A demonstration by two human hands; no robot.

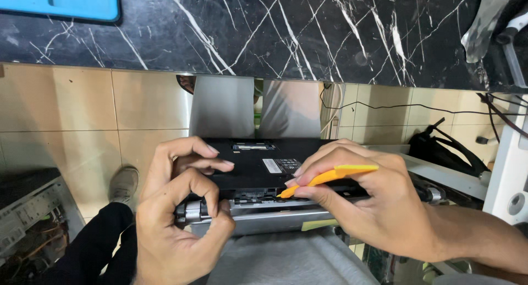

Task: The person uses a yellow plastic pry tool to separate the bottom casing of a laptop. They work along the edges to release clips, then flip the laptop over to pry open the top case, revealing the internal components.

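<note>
A black laptop (258,166) lies upside down on my lap, its silver hinge edge toward me. My left hand (176,219) grips the left end of that edge at the metal hinge (192,210), thumb and forefinger curled around it. My right hand (363,202) holds an orange plastic pry tool (330,176), pinched between thumb and fingers. The tool's tip sits in the seam between the black base and the silver edge, near the middle.
A black marble counter (264,26) runs across the top, with a blue tray (60,1) at its left. Beige floor tiles (82,114) lie below. An open computer case (27,213) stands at left, cables and a black bag (445,147) at right. A grey cloth (286,260) covers my knees.
</note>
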